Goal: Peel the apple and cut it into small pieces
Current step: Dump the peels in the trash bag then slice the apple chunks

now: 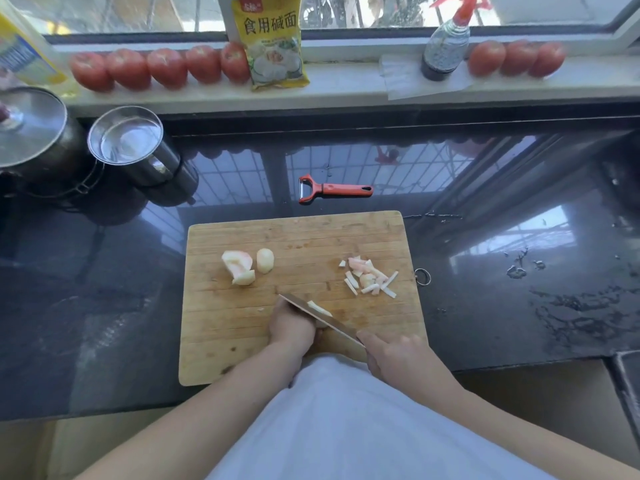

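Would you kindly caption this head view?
Left hand steadies apple while right hand slices with knife on board.

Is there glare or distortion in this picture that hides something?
Head view: the dark glossy countertop mirrors the bright window; wide-angle distortion bends the windowsill; the tomatoes look soft, while the cutting board and apple pieces stay clear.

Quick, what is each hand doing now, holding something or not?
Left hand: fingers curled down on an apple piece on the cutting board.
Right hand: grips the knife.
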Demonstrator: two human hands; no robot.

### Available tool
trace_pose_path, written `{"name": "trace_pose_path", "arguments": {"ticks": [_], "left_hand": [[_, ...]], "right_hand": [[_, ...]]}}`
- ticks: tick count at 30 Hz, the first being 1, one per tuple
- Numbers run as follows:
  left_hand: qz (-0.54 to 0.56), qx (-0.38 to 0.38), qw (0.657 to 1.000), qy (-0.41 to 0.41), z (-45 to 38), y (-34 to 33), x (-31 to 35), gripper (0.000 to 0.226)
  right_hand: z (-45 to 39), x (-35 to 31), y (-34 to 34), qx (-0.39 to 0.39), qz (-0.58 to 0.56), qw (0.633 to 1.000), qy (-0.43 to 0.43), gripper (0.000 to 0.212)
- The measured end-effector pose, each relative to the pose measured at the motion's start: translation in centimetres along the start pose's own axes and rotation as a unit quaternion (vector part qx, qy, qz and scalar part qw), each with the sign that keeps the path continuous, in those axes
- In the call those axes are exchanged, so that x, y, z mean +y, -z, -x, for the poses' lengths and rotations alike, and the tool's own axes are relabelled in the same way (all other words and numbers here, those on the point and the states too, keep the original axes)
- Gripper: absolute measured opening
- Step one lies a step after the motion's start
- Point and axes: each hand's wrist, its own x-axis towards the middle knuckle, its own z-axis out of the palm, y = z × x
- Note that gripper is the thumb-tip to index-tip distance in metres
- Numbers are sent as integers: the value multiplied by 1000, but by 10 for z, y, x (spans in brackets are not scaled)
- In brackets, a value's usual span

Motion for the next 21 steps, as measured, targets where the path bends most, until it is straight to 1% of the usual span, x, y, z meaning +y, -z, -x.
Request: {"name": "trace_pose_path", "arguments": {"ticks": [3,4,5,6,7,8,10,11,14,16,17,18,19,20,21], "left_hand": [[8,0,1000,24,-4,-1,0,21],[16,-2,999,29,-5,-2,-1,20],[23,-3,999,34,-7,-3,-1,20],[30,-1,999,36,-7,-3,-2,18],[39,6,998,41,-8,-3,-2,14],[44,13,998,45,-8,-3,-2,12],[46,14,998,37,-7,-2,-2,20],[47,13,998,30,-8,-3,-3,24],[47,20,999,19,-7,-4,-4,26],[49,22,998,12,-6,-4,-3,22],[40,26,999,11,-6,-3,-3,19],[18,27,999,14,-6,-3,-4,17],[-12,20,1000,18,-5,-2,-5,17],[-41,14,999,20,-5,0,-6,16],[-60,16,998,18,-5,3,-5,15]], "right_hand": [[6,3,2,-6,-5,1000,-2,16],[10,5,2,-9,4,1000,-3,16],[12,8,-1,-23,16,1000,-15,21],[11,11,-2,-49,15,998,-30,31],[7,12,-5,-61,18,997,-39,41],[2,13,-11,-61,29,997,-40,45],[-14,4,-13,-65,33,996,-46,23],[-20,-1,-14,-60,32,997,-42,18],[-29,-9,-15,-41,23,999,-25,27],[-28,-11,-13,-31,9,999,-24,17],[-26,-9,-12,-24,-2,999,-42,8],[-24,-7,-10,-42,-8,996,-78,7],[-19,-2,-8,-39,-20,993,-111,12],[-13,4,-4,-10,-46,990,-133,17],[-7,12,1,36,-71,987,-140,25]]}}
